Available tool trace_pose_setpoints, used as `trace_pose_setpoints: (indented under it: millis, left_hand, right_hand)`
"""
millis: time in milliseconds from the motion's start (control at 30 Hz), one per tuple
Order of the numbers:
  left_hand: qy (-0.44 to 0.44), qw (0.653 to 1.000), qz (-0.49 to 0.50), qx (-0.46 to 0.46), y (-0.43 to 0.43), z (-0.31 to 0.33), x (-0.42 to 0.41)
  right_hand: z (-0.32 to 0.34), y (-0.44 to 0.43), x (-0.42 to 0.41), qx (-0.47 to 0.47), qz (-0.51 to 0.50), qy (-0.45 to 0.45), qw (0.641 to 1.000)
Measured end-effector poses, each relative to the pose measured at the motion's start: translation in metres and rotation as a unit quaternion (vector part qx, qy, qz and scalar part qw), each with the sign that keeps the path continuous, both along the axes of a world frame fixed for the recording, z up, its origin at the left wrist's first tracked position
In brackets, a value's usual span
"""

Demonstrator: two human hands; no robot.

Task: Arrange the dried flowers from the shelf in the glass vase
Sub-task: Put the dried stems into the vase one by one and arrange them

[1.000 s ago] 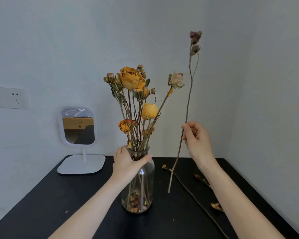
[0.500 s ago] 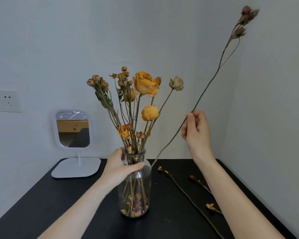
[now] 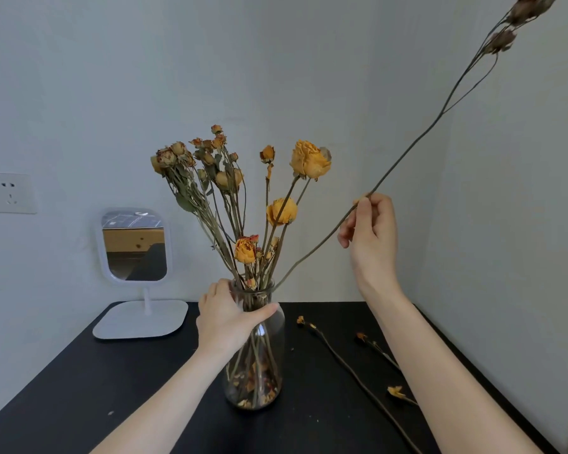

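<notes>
Centre frame: the left hand (image 3: 225,317) grips the neck of the clear glass vase (image 3: 259,365), already filled with yellow dried roses (image 3: 309,160), while the right hand (image 3: 373,237) pinches a long bud-tipped brown stem (image 3: 407,155) entering its mouth; several loose dried stems (image 3: 346,365) lie unplaced on the black tabletop (image 3: 112,388), lower right.

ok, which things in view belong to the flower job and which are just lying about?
Job: glass vase, gripped at the neck by the left hand; long stem pinched by the right hand; dried flowers in the vase; loose stems on the table, probably next.
Lying about: mirror; wall socket.
</notes>
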State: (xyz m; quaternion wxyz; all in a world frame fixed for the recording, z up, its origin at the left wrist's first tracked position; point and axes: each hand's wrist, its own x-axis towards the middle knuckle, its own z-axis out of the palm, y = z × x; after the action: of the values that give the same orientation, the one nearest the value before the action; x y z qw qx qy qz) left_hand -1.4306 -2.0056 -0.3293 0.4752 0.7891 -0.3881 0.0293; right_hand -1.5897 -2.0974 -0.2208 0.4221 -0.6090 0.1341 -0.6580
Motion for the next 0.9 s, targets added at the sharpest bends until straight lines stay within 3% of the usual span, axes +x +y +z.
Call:
trace_pose_setpoints:
  millis: [300,667,900]
  left_hand:
    - [-0.003,1.0,0.019,0.013,0.001,0.002,-0.005]
    - [0.001,0.999,0.041,0.01,0.001,-0.001,-0.008]
    - [-0.009,0.999,0.042,0.0,0.002,-0.003,-0.009]
  right_hand:
    - [0.004,0.006,0.006,-0.022,0.015,0.022,0.999]
    - [-0.008,0.014,0.025,-0.106,0.011,0.198,0.974]
    - [-0.028,0.013,0.036,-0.114,-0.018,0.332,0.936]
